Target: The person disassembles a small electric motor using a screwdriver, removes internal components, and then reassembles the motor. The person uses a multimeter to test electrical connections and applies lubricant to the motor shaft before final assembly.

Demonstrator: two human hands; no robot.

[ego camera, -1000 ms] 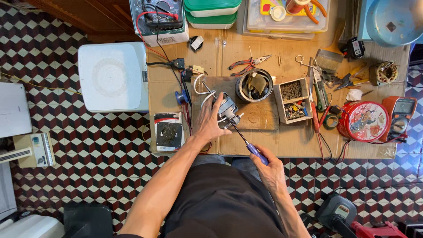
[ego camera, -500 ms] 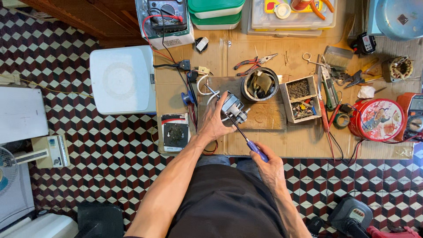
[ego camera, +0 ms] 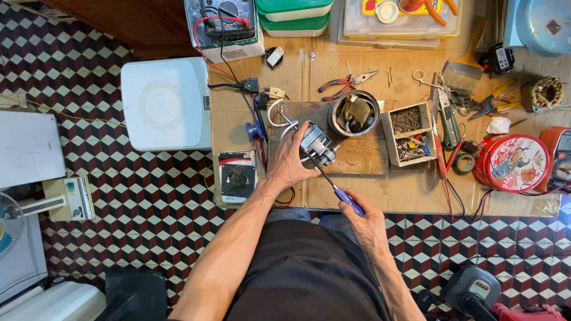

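Two hands work at the counter's (ego camera: 380, 199) near edge: the right hand (ego camera: 370, 227) grips a purple-handled screwdriver (ego camera: 333, 187), its tip apparently at a small motor (ego camera: 316, 144), which the left hand (ego camera: 289, 161) clasps. Farther right sits a round tin (ego camera: 354, 113).

Single head view, straight down over workbench (ego camera: 380, 196)

Motor (ego camera: 316, 144) left of bowl (ego camera: 353, 113) and box (ego camera: 408, 132).
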